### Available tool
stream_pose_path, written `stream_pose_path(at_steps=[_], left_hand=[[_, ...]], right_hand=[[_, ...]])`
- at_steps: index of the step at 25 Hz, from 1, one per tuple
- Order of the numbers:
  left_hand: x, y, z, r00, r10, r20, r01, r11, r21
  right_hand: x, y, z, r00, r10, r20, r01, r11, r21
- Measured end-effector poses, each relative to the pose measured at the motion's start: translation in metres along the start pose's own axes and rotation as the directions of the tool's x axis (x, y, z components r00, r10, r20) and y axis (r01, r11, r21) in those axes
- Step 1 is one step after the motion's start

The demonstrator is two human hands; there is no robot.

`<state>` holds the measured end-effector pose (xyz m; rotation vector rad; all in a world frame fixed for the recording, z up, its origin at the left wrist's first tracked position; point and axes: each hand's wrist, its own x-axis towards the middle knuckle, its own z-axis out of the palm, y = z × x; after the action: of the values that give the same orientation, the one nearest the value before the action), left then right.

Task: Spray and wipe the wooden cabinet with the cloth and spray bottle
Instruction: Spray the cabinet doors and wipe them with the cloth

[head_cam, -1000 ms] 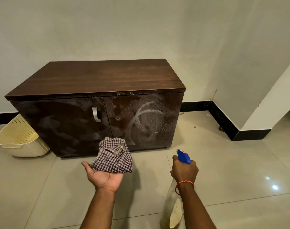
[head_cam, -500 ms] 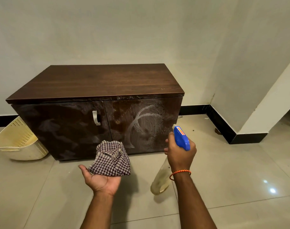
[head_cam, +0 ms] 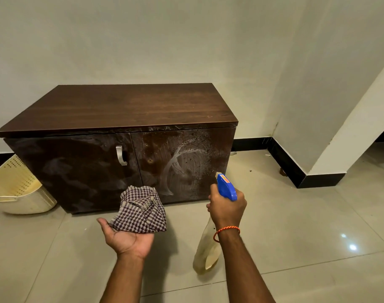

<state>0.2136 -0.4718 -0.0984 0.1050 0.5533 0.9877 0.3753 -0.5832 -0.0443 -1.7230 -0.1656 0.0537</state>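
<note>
Head view: my right hand [head_cam: 227, 207] grips the spray bottle [head_cam: 226, 187] before the wooden cabinet [head_cam: 121, 110]; left hand [head_cam: 127, 236], palm open, carries the checked cloth [head_cam: 140, 212]. Right door smeared; wiping remains.

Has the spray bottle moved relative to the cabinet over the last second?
Yes. The spray bottle has risen and shifted toward the cabinet: its blue head now overlaps the right door's lower corner instead of sitting over the floor tiles below it.

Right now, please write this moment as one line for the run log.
left hand: palm up, cloth on it | right hand: grips spray bottle, nozzle toward cabinet | right door: smeared
</note>
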Motion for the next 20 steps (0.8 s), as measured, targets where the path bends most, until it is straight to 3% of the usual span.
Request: stream_pose_path(at_steps=[4, 14, 20], left_hand=[[0.000, -0.001, -0.002, 1.000, 0.002, 0.006, -0.002, 1.000, -0.001], [0.000, -0.002, -0.001, 1.000, 0.018, -0.004, -0.018, 1.000, 0.012], [0.001, 0.000, -0.002, 0.999, 0.036, -0.017, -0.036, 0.999, 0.018]], right_hand=[[-0.005, 0.027, 0.004, 0.986, 0.163, 0.020, -0.161, 0.985, -0.062], [-0.014, 0.068, 0.005, 0.919, 0.389, 0.062, -0.377, 0.914, -0.150], [-0.018, 0.067, 0.005, 0.907, 0.408, 0.104, -0.393, 0.909, -0.141]])
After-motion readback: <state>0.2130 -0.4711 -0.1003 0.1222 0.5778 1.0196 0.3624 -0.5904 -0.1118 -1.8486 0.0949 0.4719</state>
